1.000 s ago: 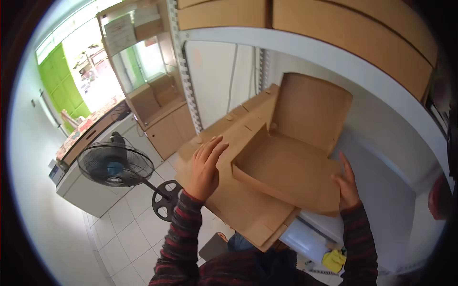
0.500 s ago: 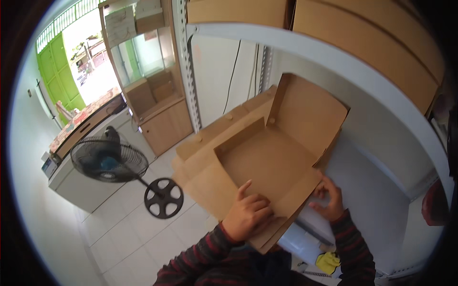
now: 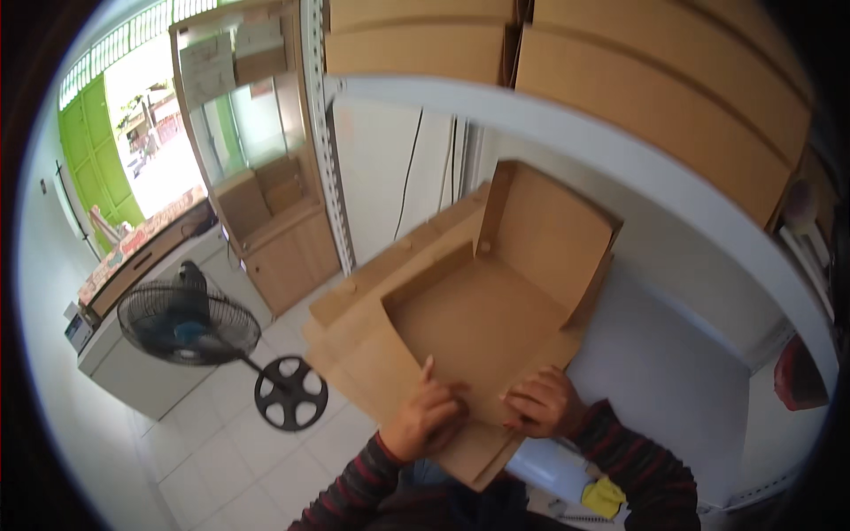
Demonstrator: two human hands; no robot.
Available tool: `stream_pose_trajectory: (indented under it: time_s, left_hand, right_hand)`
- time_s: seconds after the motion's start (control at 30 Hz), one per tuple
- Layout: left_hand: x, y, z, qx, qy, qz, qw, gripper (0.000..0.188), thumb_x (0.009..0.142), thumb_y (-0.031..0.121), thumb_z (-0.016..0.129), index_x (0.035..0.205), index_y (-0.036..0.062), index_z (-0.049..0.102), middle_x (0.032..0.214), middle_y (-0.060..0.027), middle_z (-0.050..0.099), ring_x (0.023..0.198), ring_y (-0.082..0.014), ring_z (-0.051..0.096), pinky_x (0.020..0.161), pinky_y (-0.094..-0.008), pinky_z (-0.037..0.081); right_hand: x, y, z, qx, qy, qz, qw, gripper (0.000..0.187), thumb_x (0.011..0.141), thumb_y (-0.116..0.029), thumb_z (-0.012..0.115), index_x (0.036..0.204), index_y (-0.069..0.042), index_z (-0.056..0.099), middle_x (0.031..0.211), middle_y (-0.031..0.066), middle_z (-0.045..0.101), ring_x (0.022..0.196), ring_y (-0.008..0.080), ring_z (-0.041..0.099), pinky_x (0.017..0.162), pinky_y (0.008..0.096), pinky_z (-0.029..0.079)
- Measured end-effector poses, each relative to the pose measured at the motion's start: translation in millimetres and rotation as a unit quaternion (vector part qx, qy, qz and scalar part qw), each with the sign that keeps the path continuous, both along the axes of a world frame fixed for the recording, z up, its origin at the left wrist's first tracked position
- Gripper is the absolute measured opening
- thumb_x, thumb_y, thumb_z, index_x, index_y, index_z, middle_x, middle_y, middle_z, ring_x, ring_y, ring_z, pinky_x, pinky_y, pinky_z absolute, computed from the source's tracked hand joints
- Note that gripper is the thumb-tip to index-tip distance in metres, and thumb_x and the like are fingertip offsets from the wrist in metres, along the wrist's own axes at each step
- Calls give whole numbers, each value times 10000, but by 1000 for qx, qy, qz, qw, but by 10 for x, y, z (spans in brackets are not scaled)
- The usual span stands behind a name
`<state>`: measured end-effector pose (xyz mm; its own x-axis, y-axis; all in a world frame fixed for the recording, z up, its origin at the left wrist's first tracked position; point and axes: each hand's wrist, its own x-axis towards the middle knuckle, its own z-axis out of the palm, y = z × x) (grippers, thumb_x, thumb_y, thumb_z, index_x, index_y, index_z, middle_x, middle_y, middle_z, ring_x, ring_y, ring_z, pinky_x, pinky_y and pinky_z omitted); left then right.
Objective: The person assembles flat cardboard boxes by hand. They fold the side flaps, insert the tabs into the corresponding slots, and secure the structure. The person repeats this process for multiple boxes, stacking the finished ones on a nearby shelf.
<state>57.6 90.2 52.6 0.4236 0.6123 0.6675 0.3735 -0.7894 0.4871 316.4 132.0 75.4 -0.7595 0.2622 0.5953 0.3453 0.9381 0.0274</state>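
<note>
A brown cardboard box (image 3: pixel 478 310), partly folded up, lies on flat cardboard blanks (image 3: pixel 354 341) with its lid panel (image 3: pixel 547 239) standing up at the far side. At the near left corner my left hand (image 3: pixel 427 416) has its fingers curled over the front flap, one finger pointing up along the left wall. To its right my right hand (image 3: pixel 544 404) is closed with bent fingers on the same near edge. The fingertips of both hands are partly hidden by the cardboard and by the hands themselves.
A grey shelf surface (image 3: pixel 660 372) lies to the right, under a white metal shelf beam (image 3: pixel 567 115) carrying large cardboard boxes (image 3: pixel 655 106). At left stand a black fan (image 3: pixel 190 323) and a glass-fronted cabinet (image 3: pixel 261 159). A yellow cloth (image 3: pixel 603 498) sits near my right forearm.
My right hand has moved left and nearer, from the box's right corner to its front edge. The left hand stays at the front left. The whole view has shifted slightly.
</note>
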Motion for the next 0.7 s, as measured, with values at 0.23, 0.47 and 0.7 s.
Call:
stream_pose_trajectory:
  time_s: [0.23, 0.47, 0.7]
  left_hand:
    - [94, -67, 3, 9, -35, 107, 994, 168, 717, 6, 711, 736, 73, 558, 837, -65, 604, 1025, -246, 617, 1164, -613, 52]
    - [210, -102, 51, -20, 9, 161, 987, 165, 714, 28, 751, 749, 75, 596, 827, -43, 649, 919, -200, 640, 1168, -602, 34]
    - [376, -144, 172, -22, 54, 157, 986, 143, 734, 43, 754, 817, 90, 647, 813, -11, 660, 832, -163, 642, 1170, -603, 36]
  right_hand:
    - [102, 18, -89, 27, 3, -7, 1000, 174, 768, -147, 664, 910, -46, 676, 898, 55, 628, 804, 199, 601, 724, 342, 468]
    - [76, -53, -64, 48, 10, 14, 999, 188, 741, -99, 624, 913, -46, 680, 896, 47, 633, 808, 175, 602, 768, 342, 488]
    - [87, -190, -36, 95, 15, 44, 994, 125, 762, -102, 669, 875, -51, 681, 901, 41, 656, 803, 162, 605, 754, 316, 500]
